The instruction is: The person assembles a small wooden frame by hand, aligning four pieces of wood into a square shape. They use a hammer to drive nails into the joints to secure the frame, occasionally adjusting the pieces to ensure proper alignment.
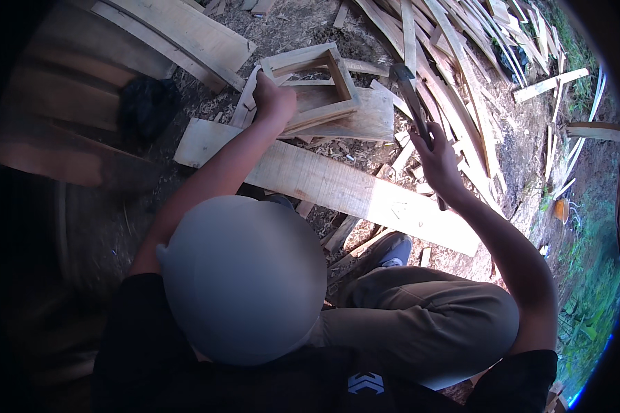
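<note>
My left hand (275, 104) is closed on the left side of a small rectangular wooden frame (348, 86). The frame stands tilted on a short wide board (375, 113). In my right hand (437, 160) is a hammer (415, 103), gripped by its handle with the metal head raised to the right of the frame. A long pale plank (310, 180) lies across the ground in front of me. Its right half is in bright sun, where a few thin pieces like nails (399, 208) lie.
A heap of long wood strips (455, 76) spreads at the far right. Wide boards (186, 38) lie at the far left, near a black plastic bag (148, 107). Wood chips cover the ground. My shoe (393, 251) is beside the plank; a rounded grey shape (244, 282) blocks the lower middle.
</note>
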The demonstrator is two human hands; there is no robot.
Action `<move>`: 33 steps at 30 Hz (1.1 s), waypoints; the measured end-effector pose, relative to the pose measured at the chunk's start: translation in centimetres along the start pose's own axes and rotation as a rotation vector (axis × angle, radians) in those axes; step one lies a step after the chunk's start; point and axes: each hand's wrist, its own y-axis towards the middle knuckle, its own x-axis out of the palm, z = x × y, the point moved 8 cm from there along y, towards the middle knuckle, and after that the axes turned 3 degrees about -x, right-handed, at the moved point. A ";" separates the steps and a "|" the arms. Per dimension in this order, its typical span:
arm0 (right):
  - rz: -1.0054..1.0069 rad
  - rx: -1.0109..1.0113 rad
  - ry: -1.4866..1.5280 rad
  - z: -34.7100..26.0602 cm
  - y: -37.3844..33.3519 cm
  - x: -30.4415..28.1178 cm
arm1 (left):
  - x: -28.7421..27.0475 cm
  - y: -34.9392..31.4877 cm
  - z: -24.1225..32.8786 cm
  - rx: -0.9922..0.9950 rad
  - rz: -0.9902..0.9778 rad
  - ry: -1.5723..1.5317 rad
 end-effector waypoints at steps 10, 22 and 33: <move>0.017 -0.431 -0.125 -2.5 -2.7 -1.4 | 0.6 0.6 0.0 0.081 0.010 -0.070; 0.239 -0.555 -0.082 -6.1 -3.1 -4.2 | -0.1 -0.8 1.4 0.127 0.023 -0.074; 0.066 -0.494 -0.097 -5.1 -1.8 -1.4 | 0.2 0.9 -0.5 0.114 0.021 -0.043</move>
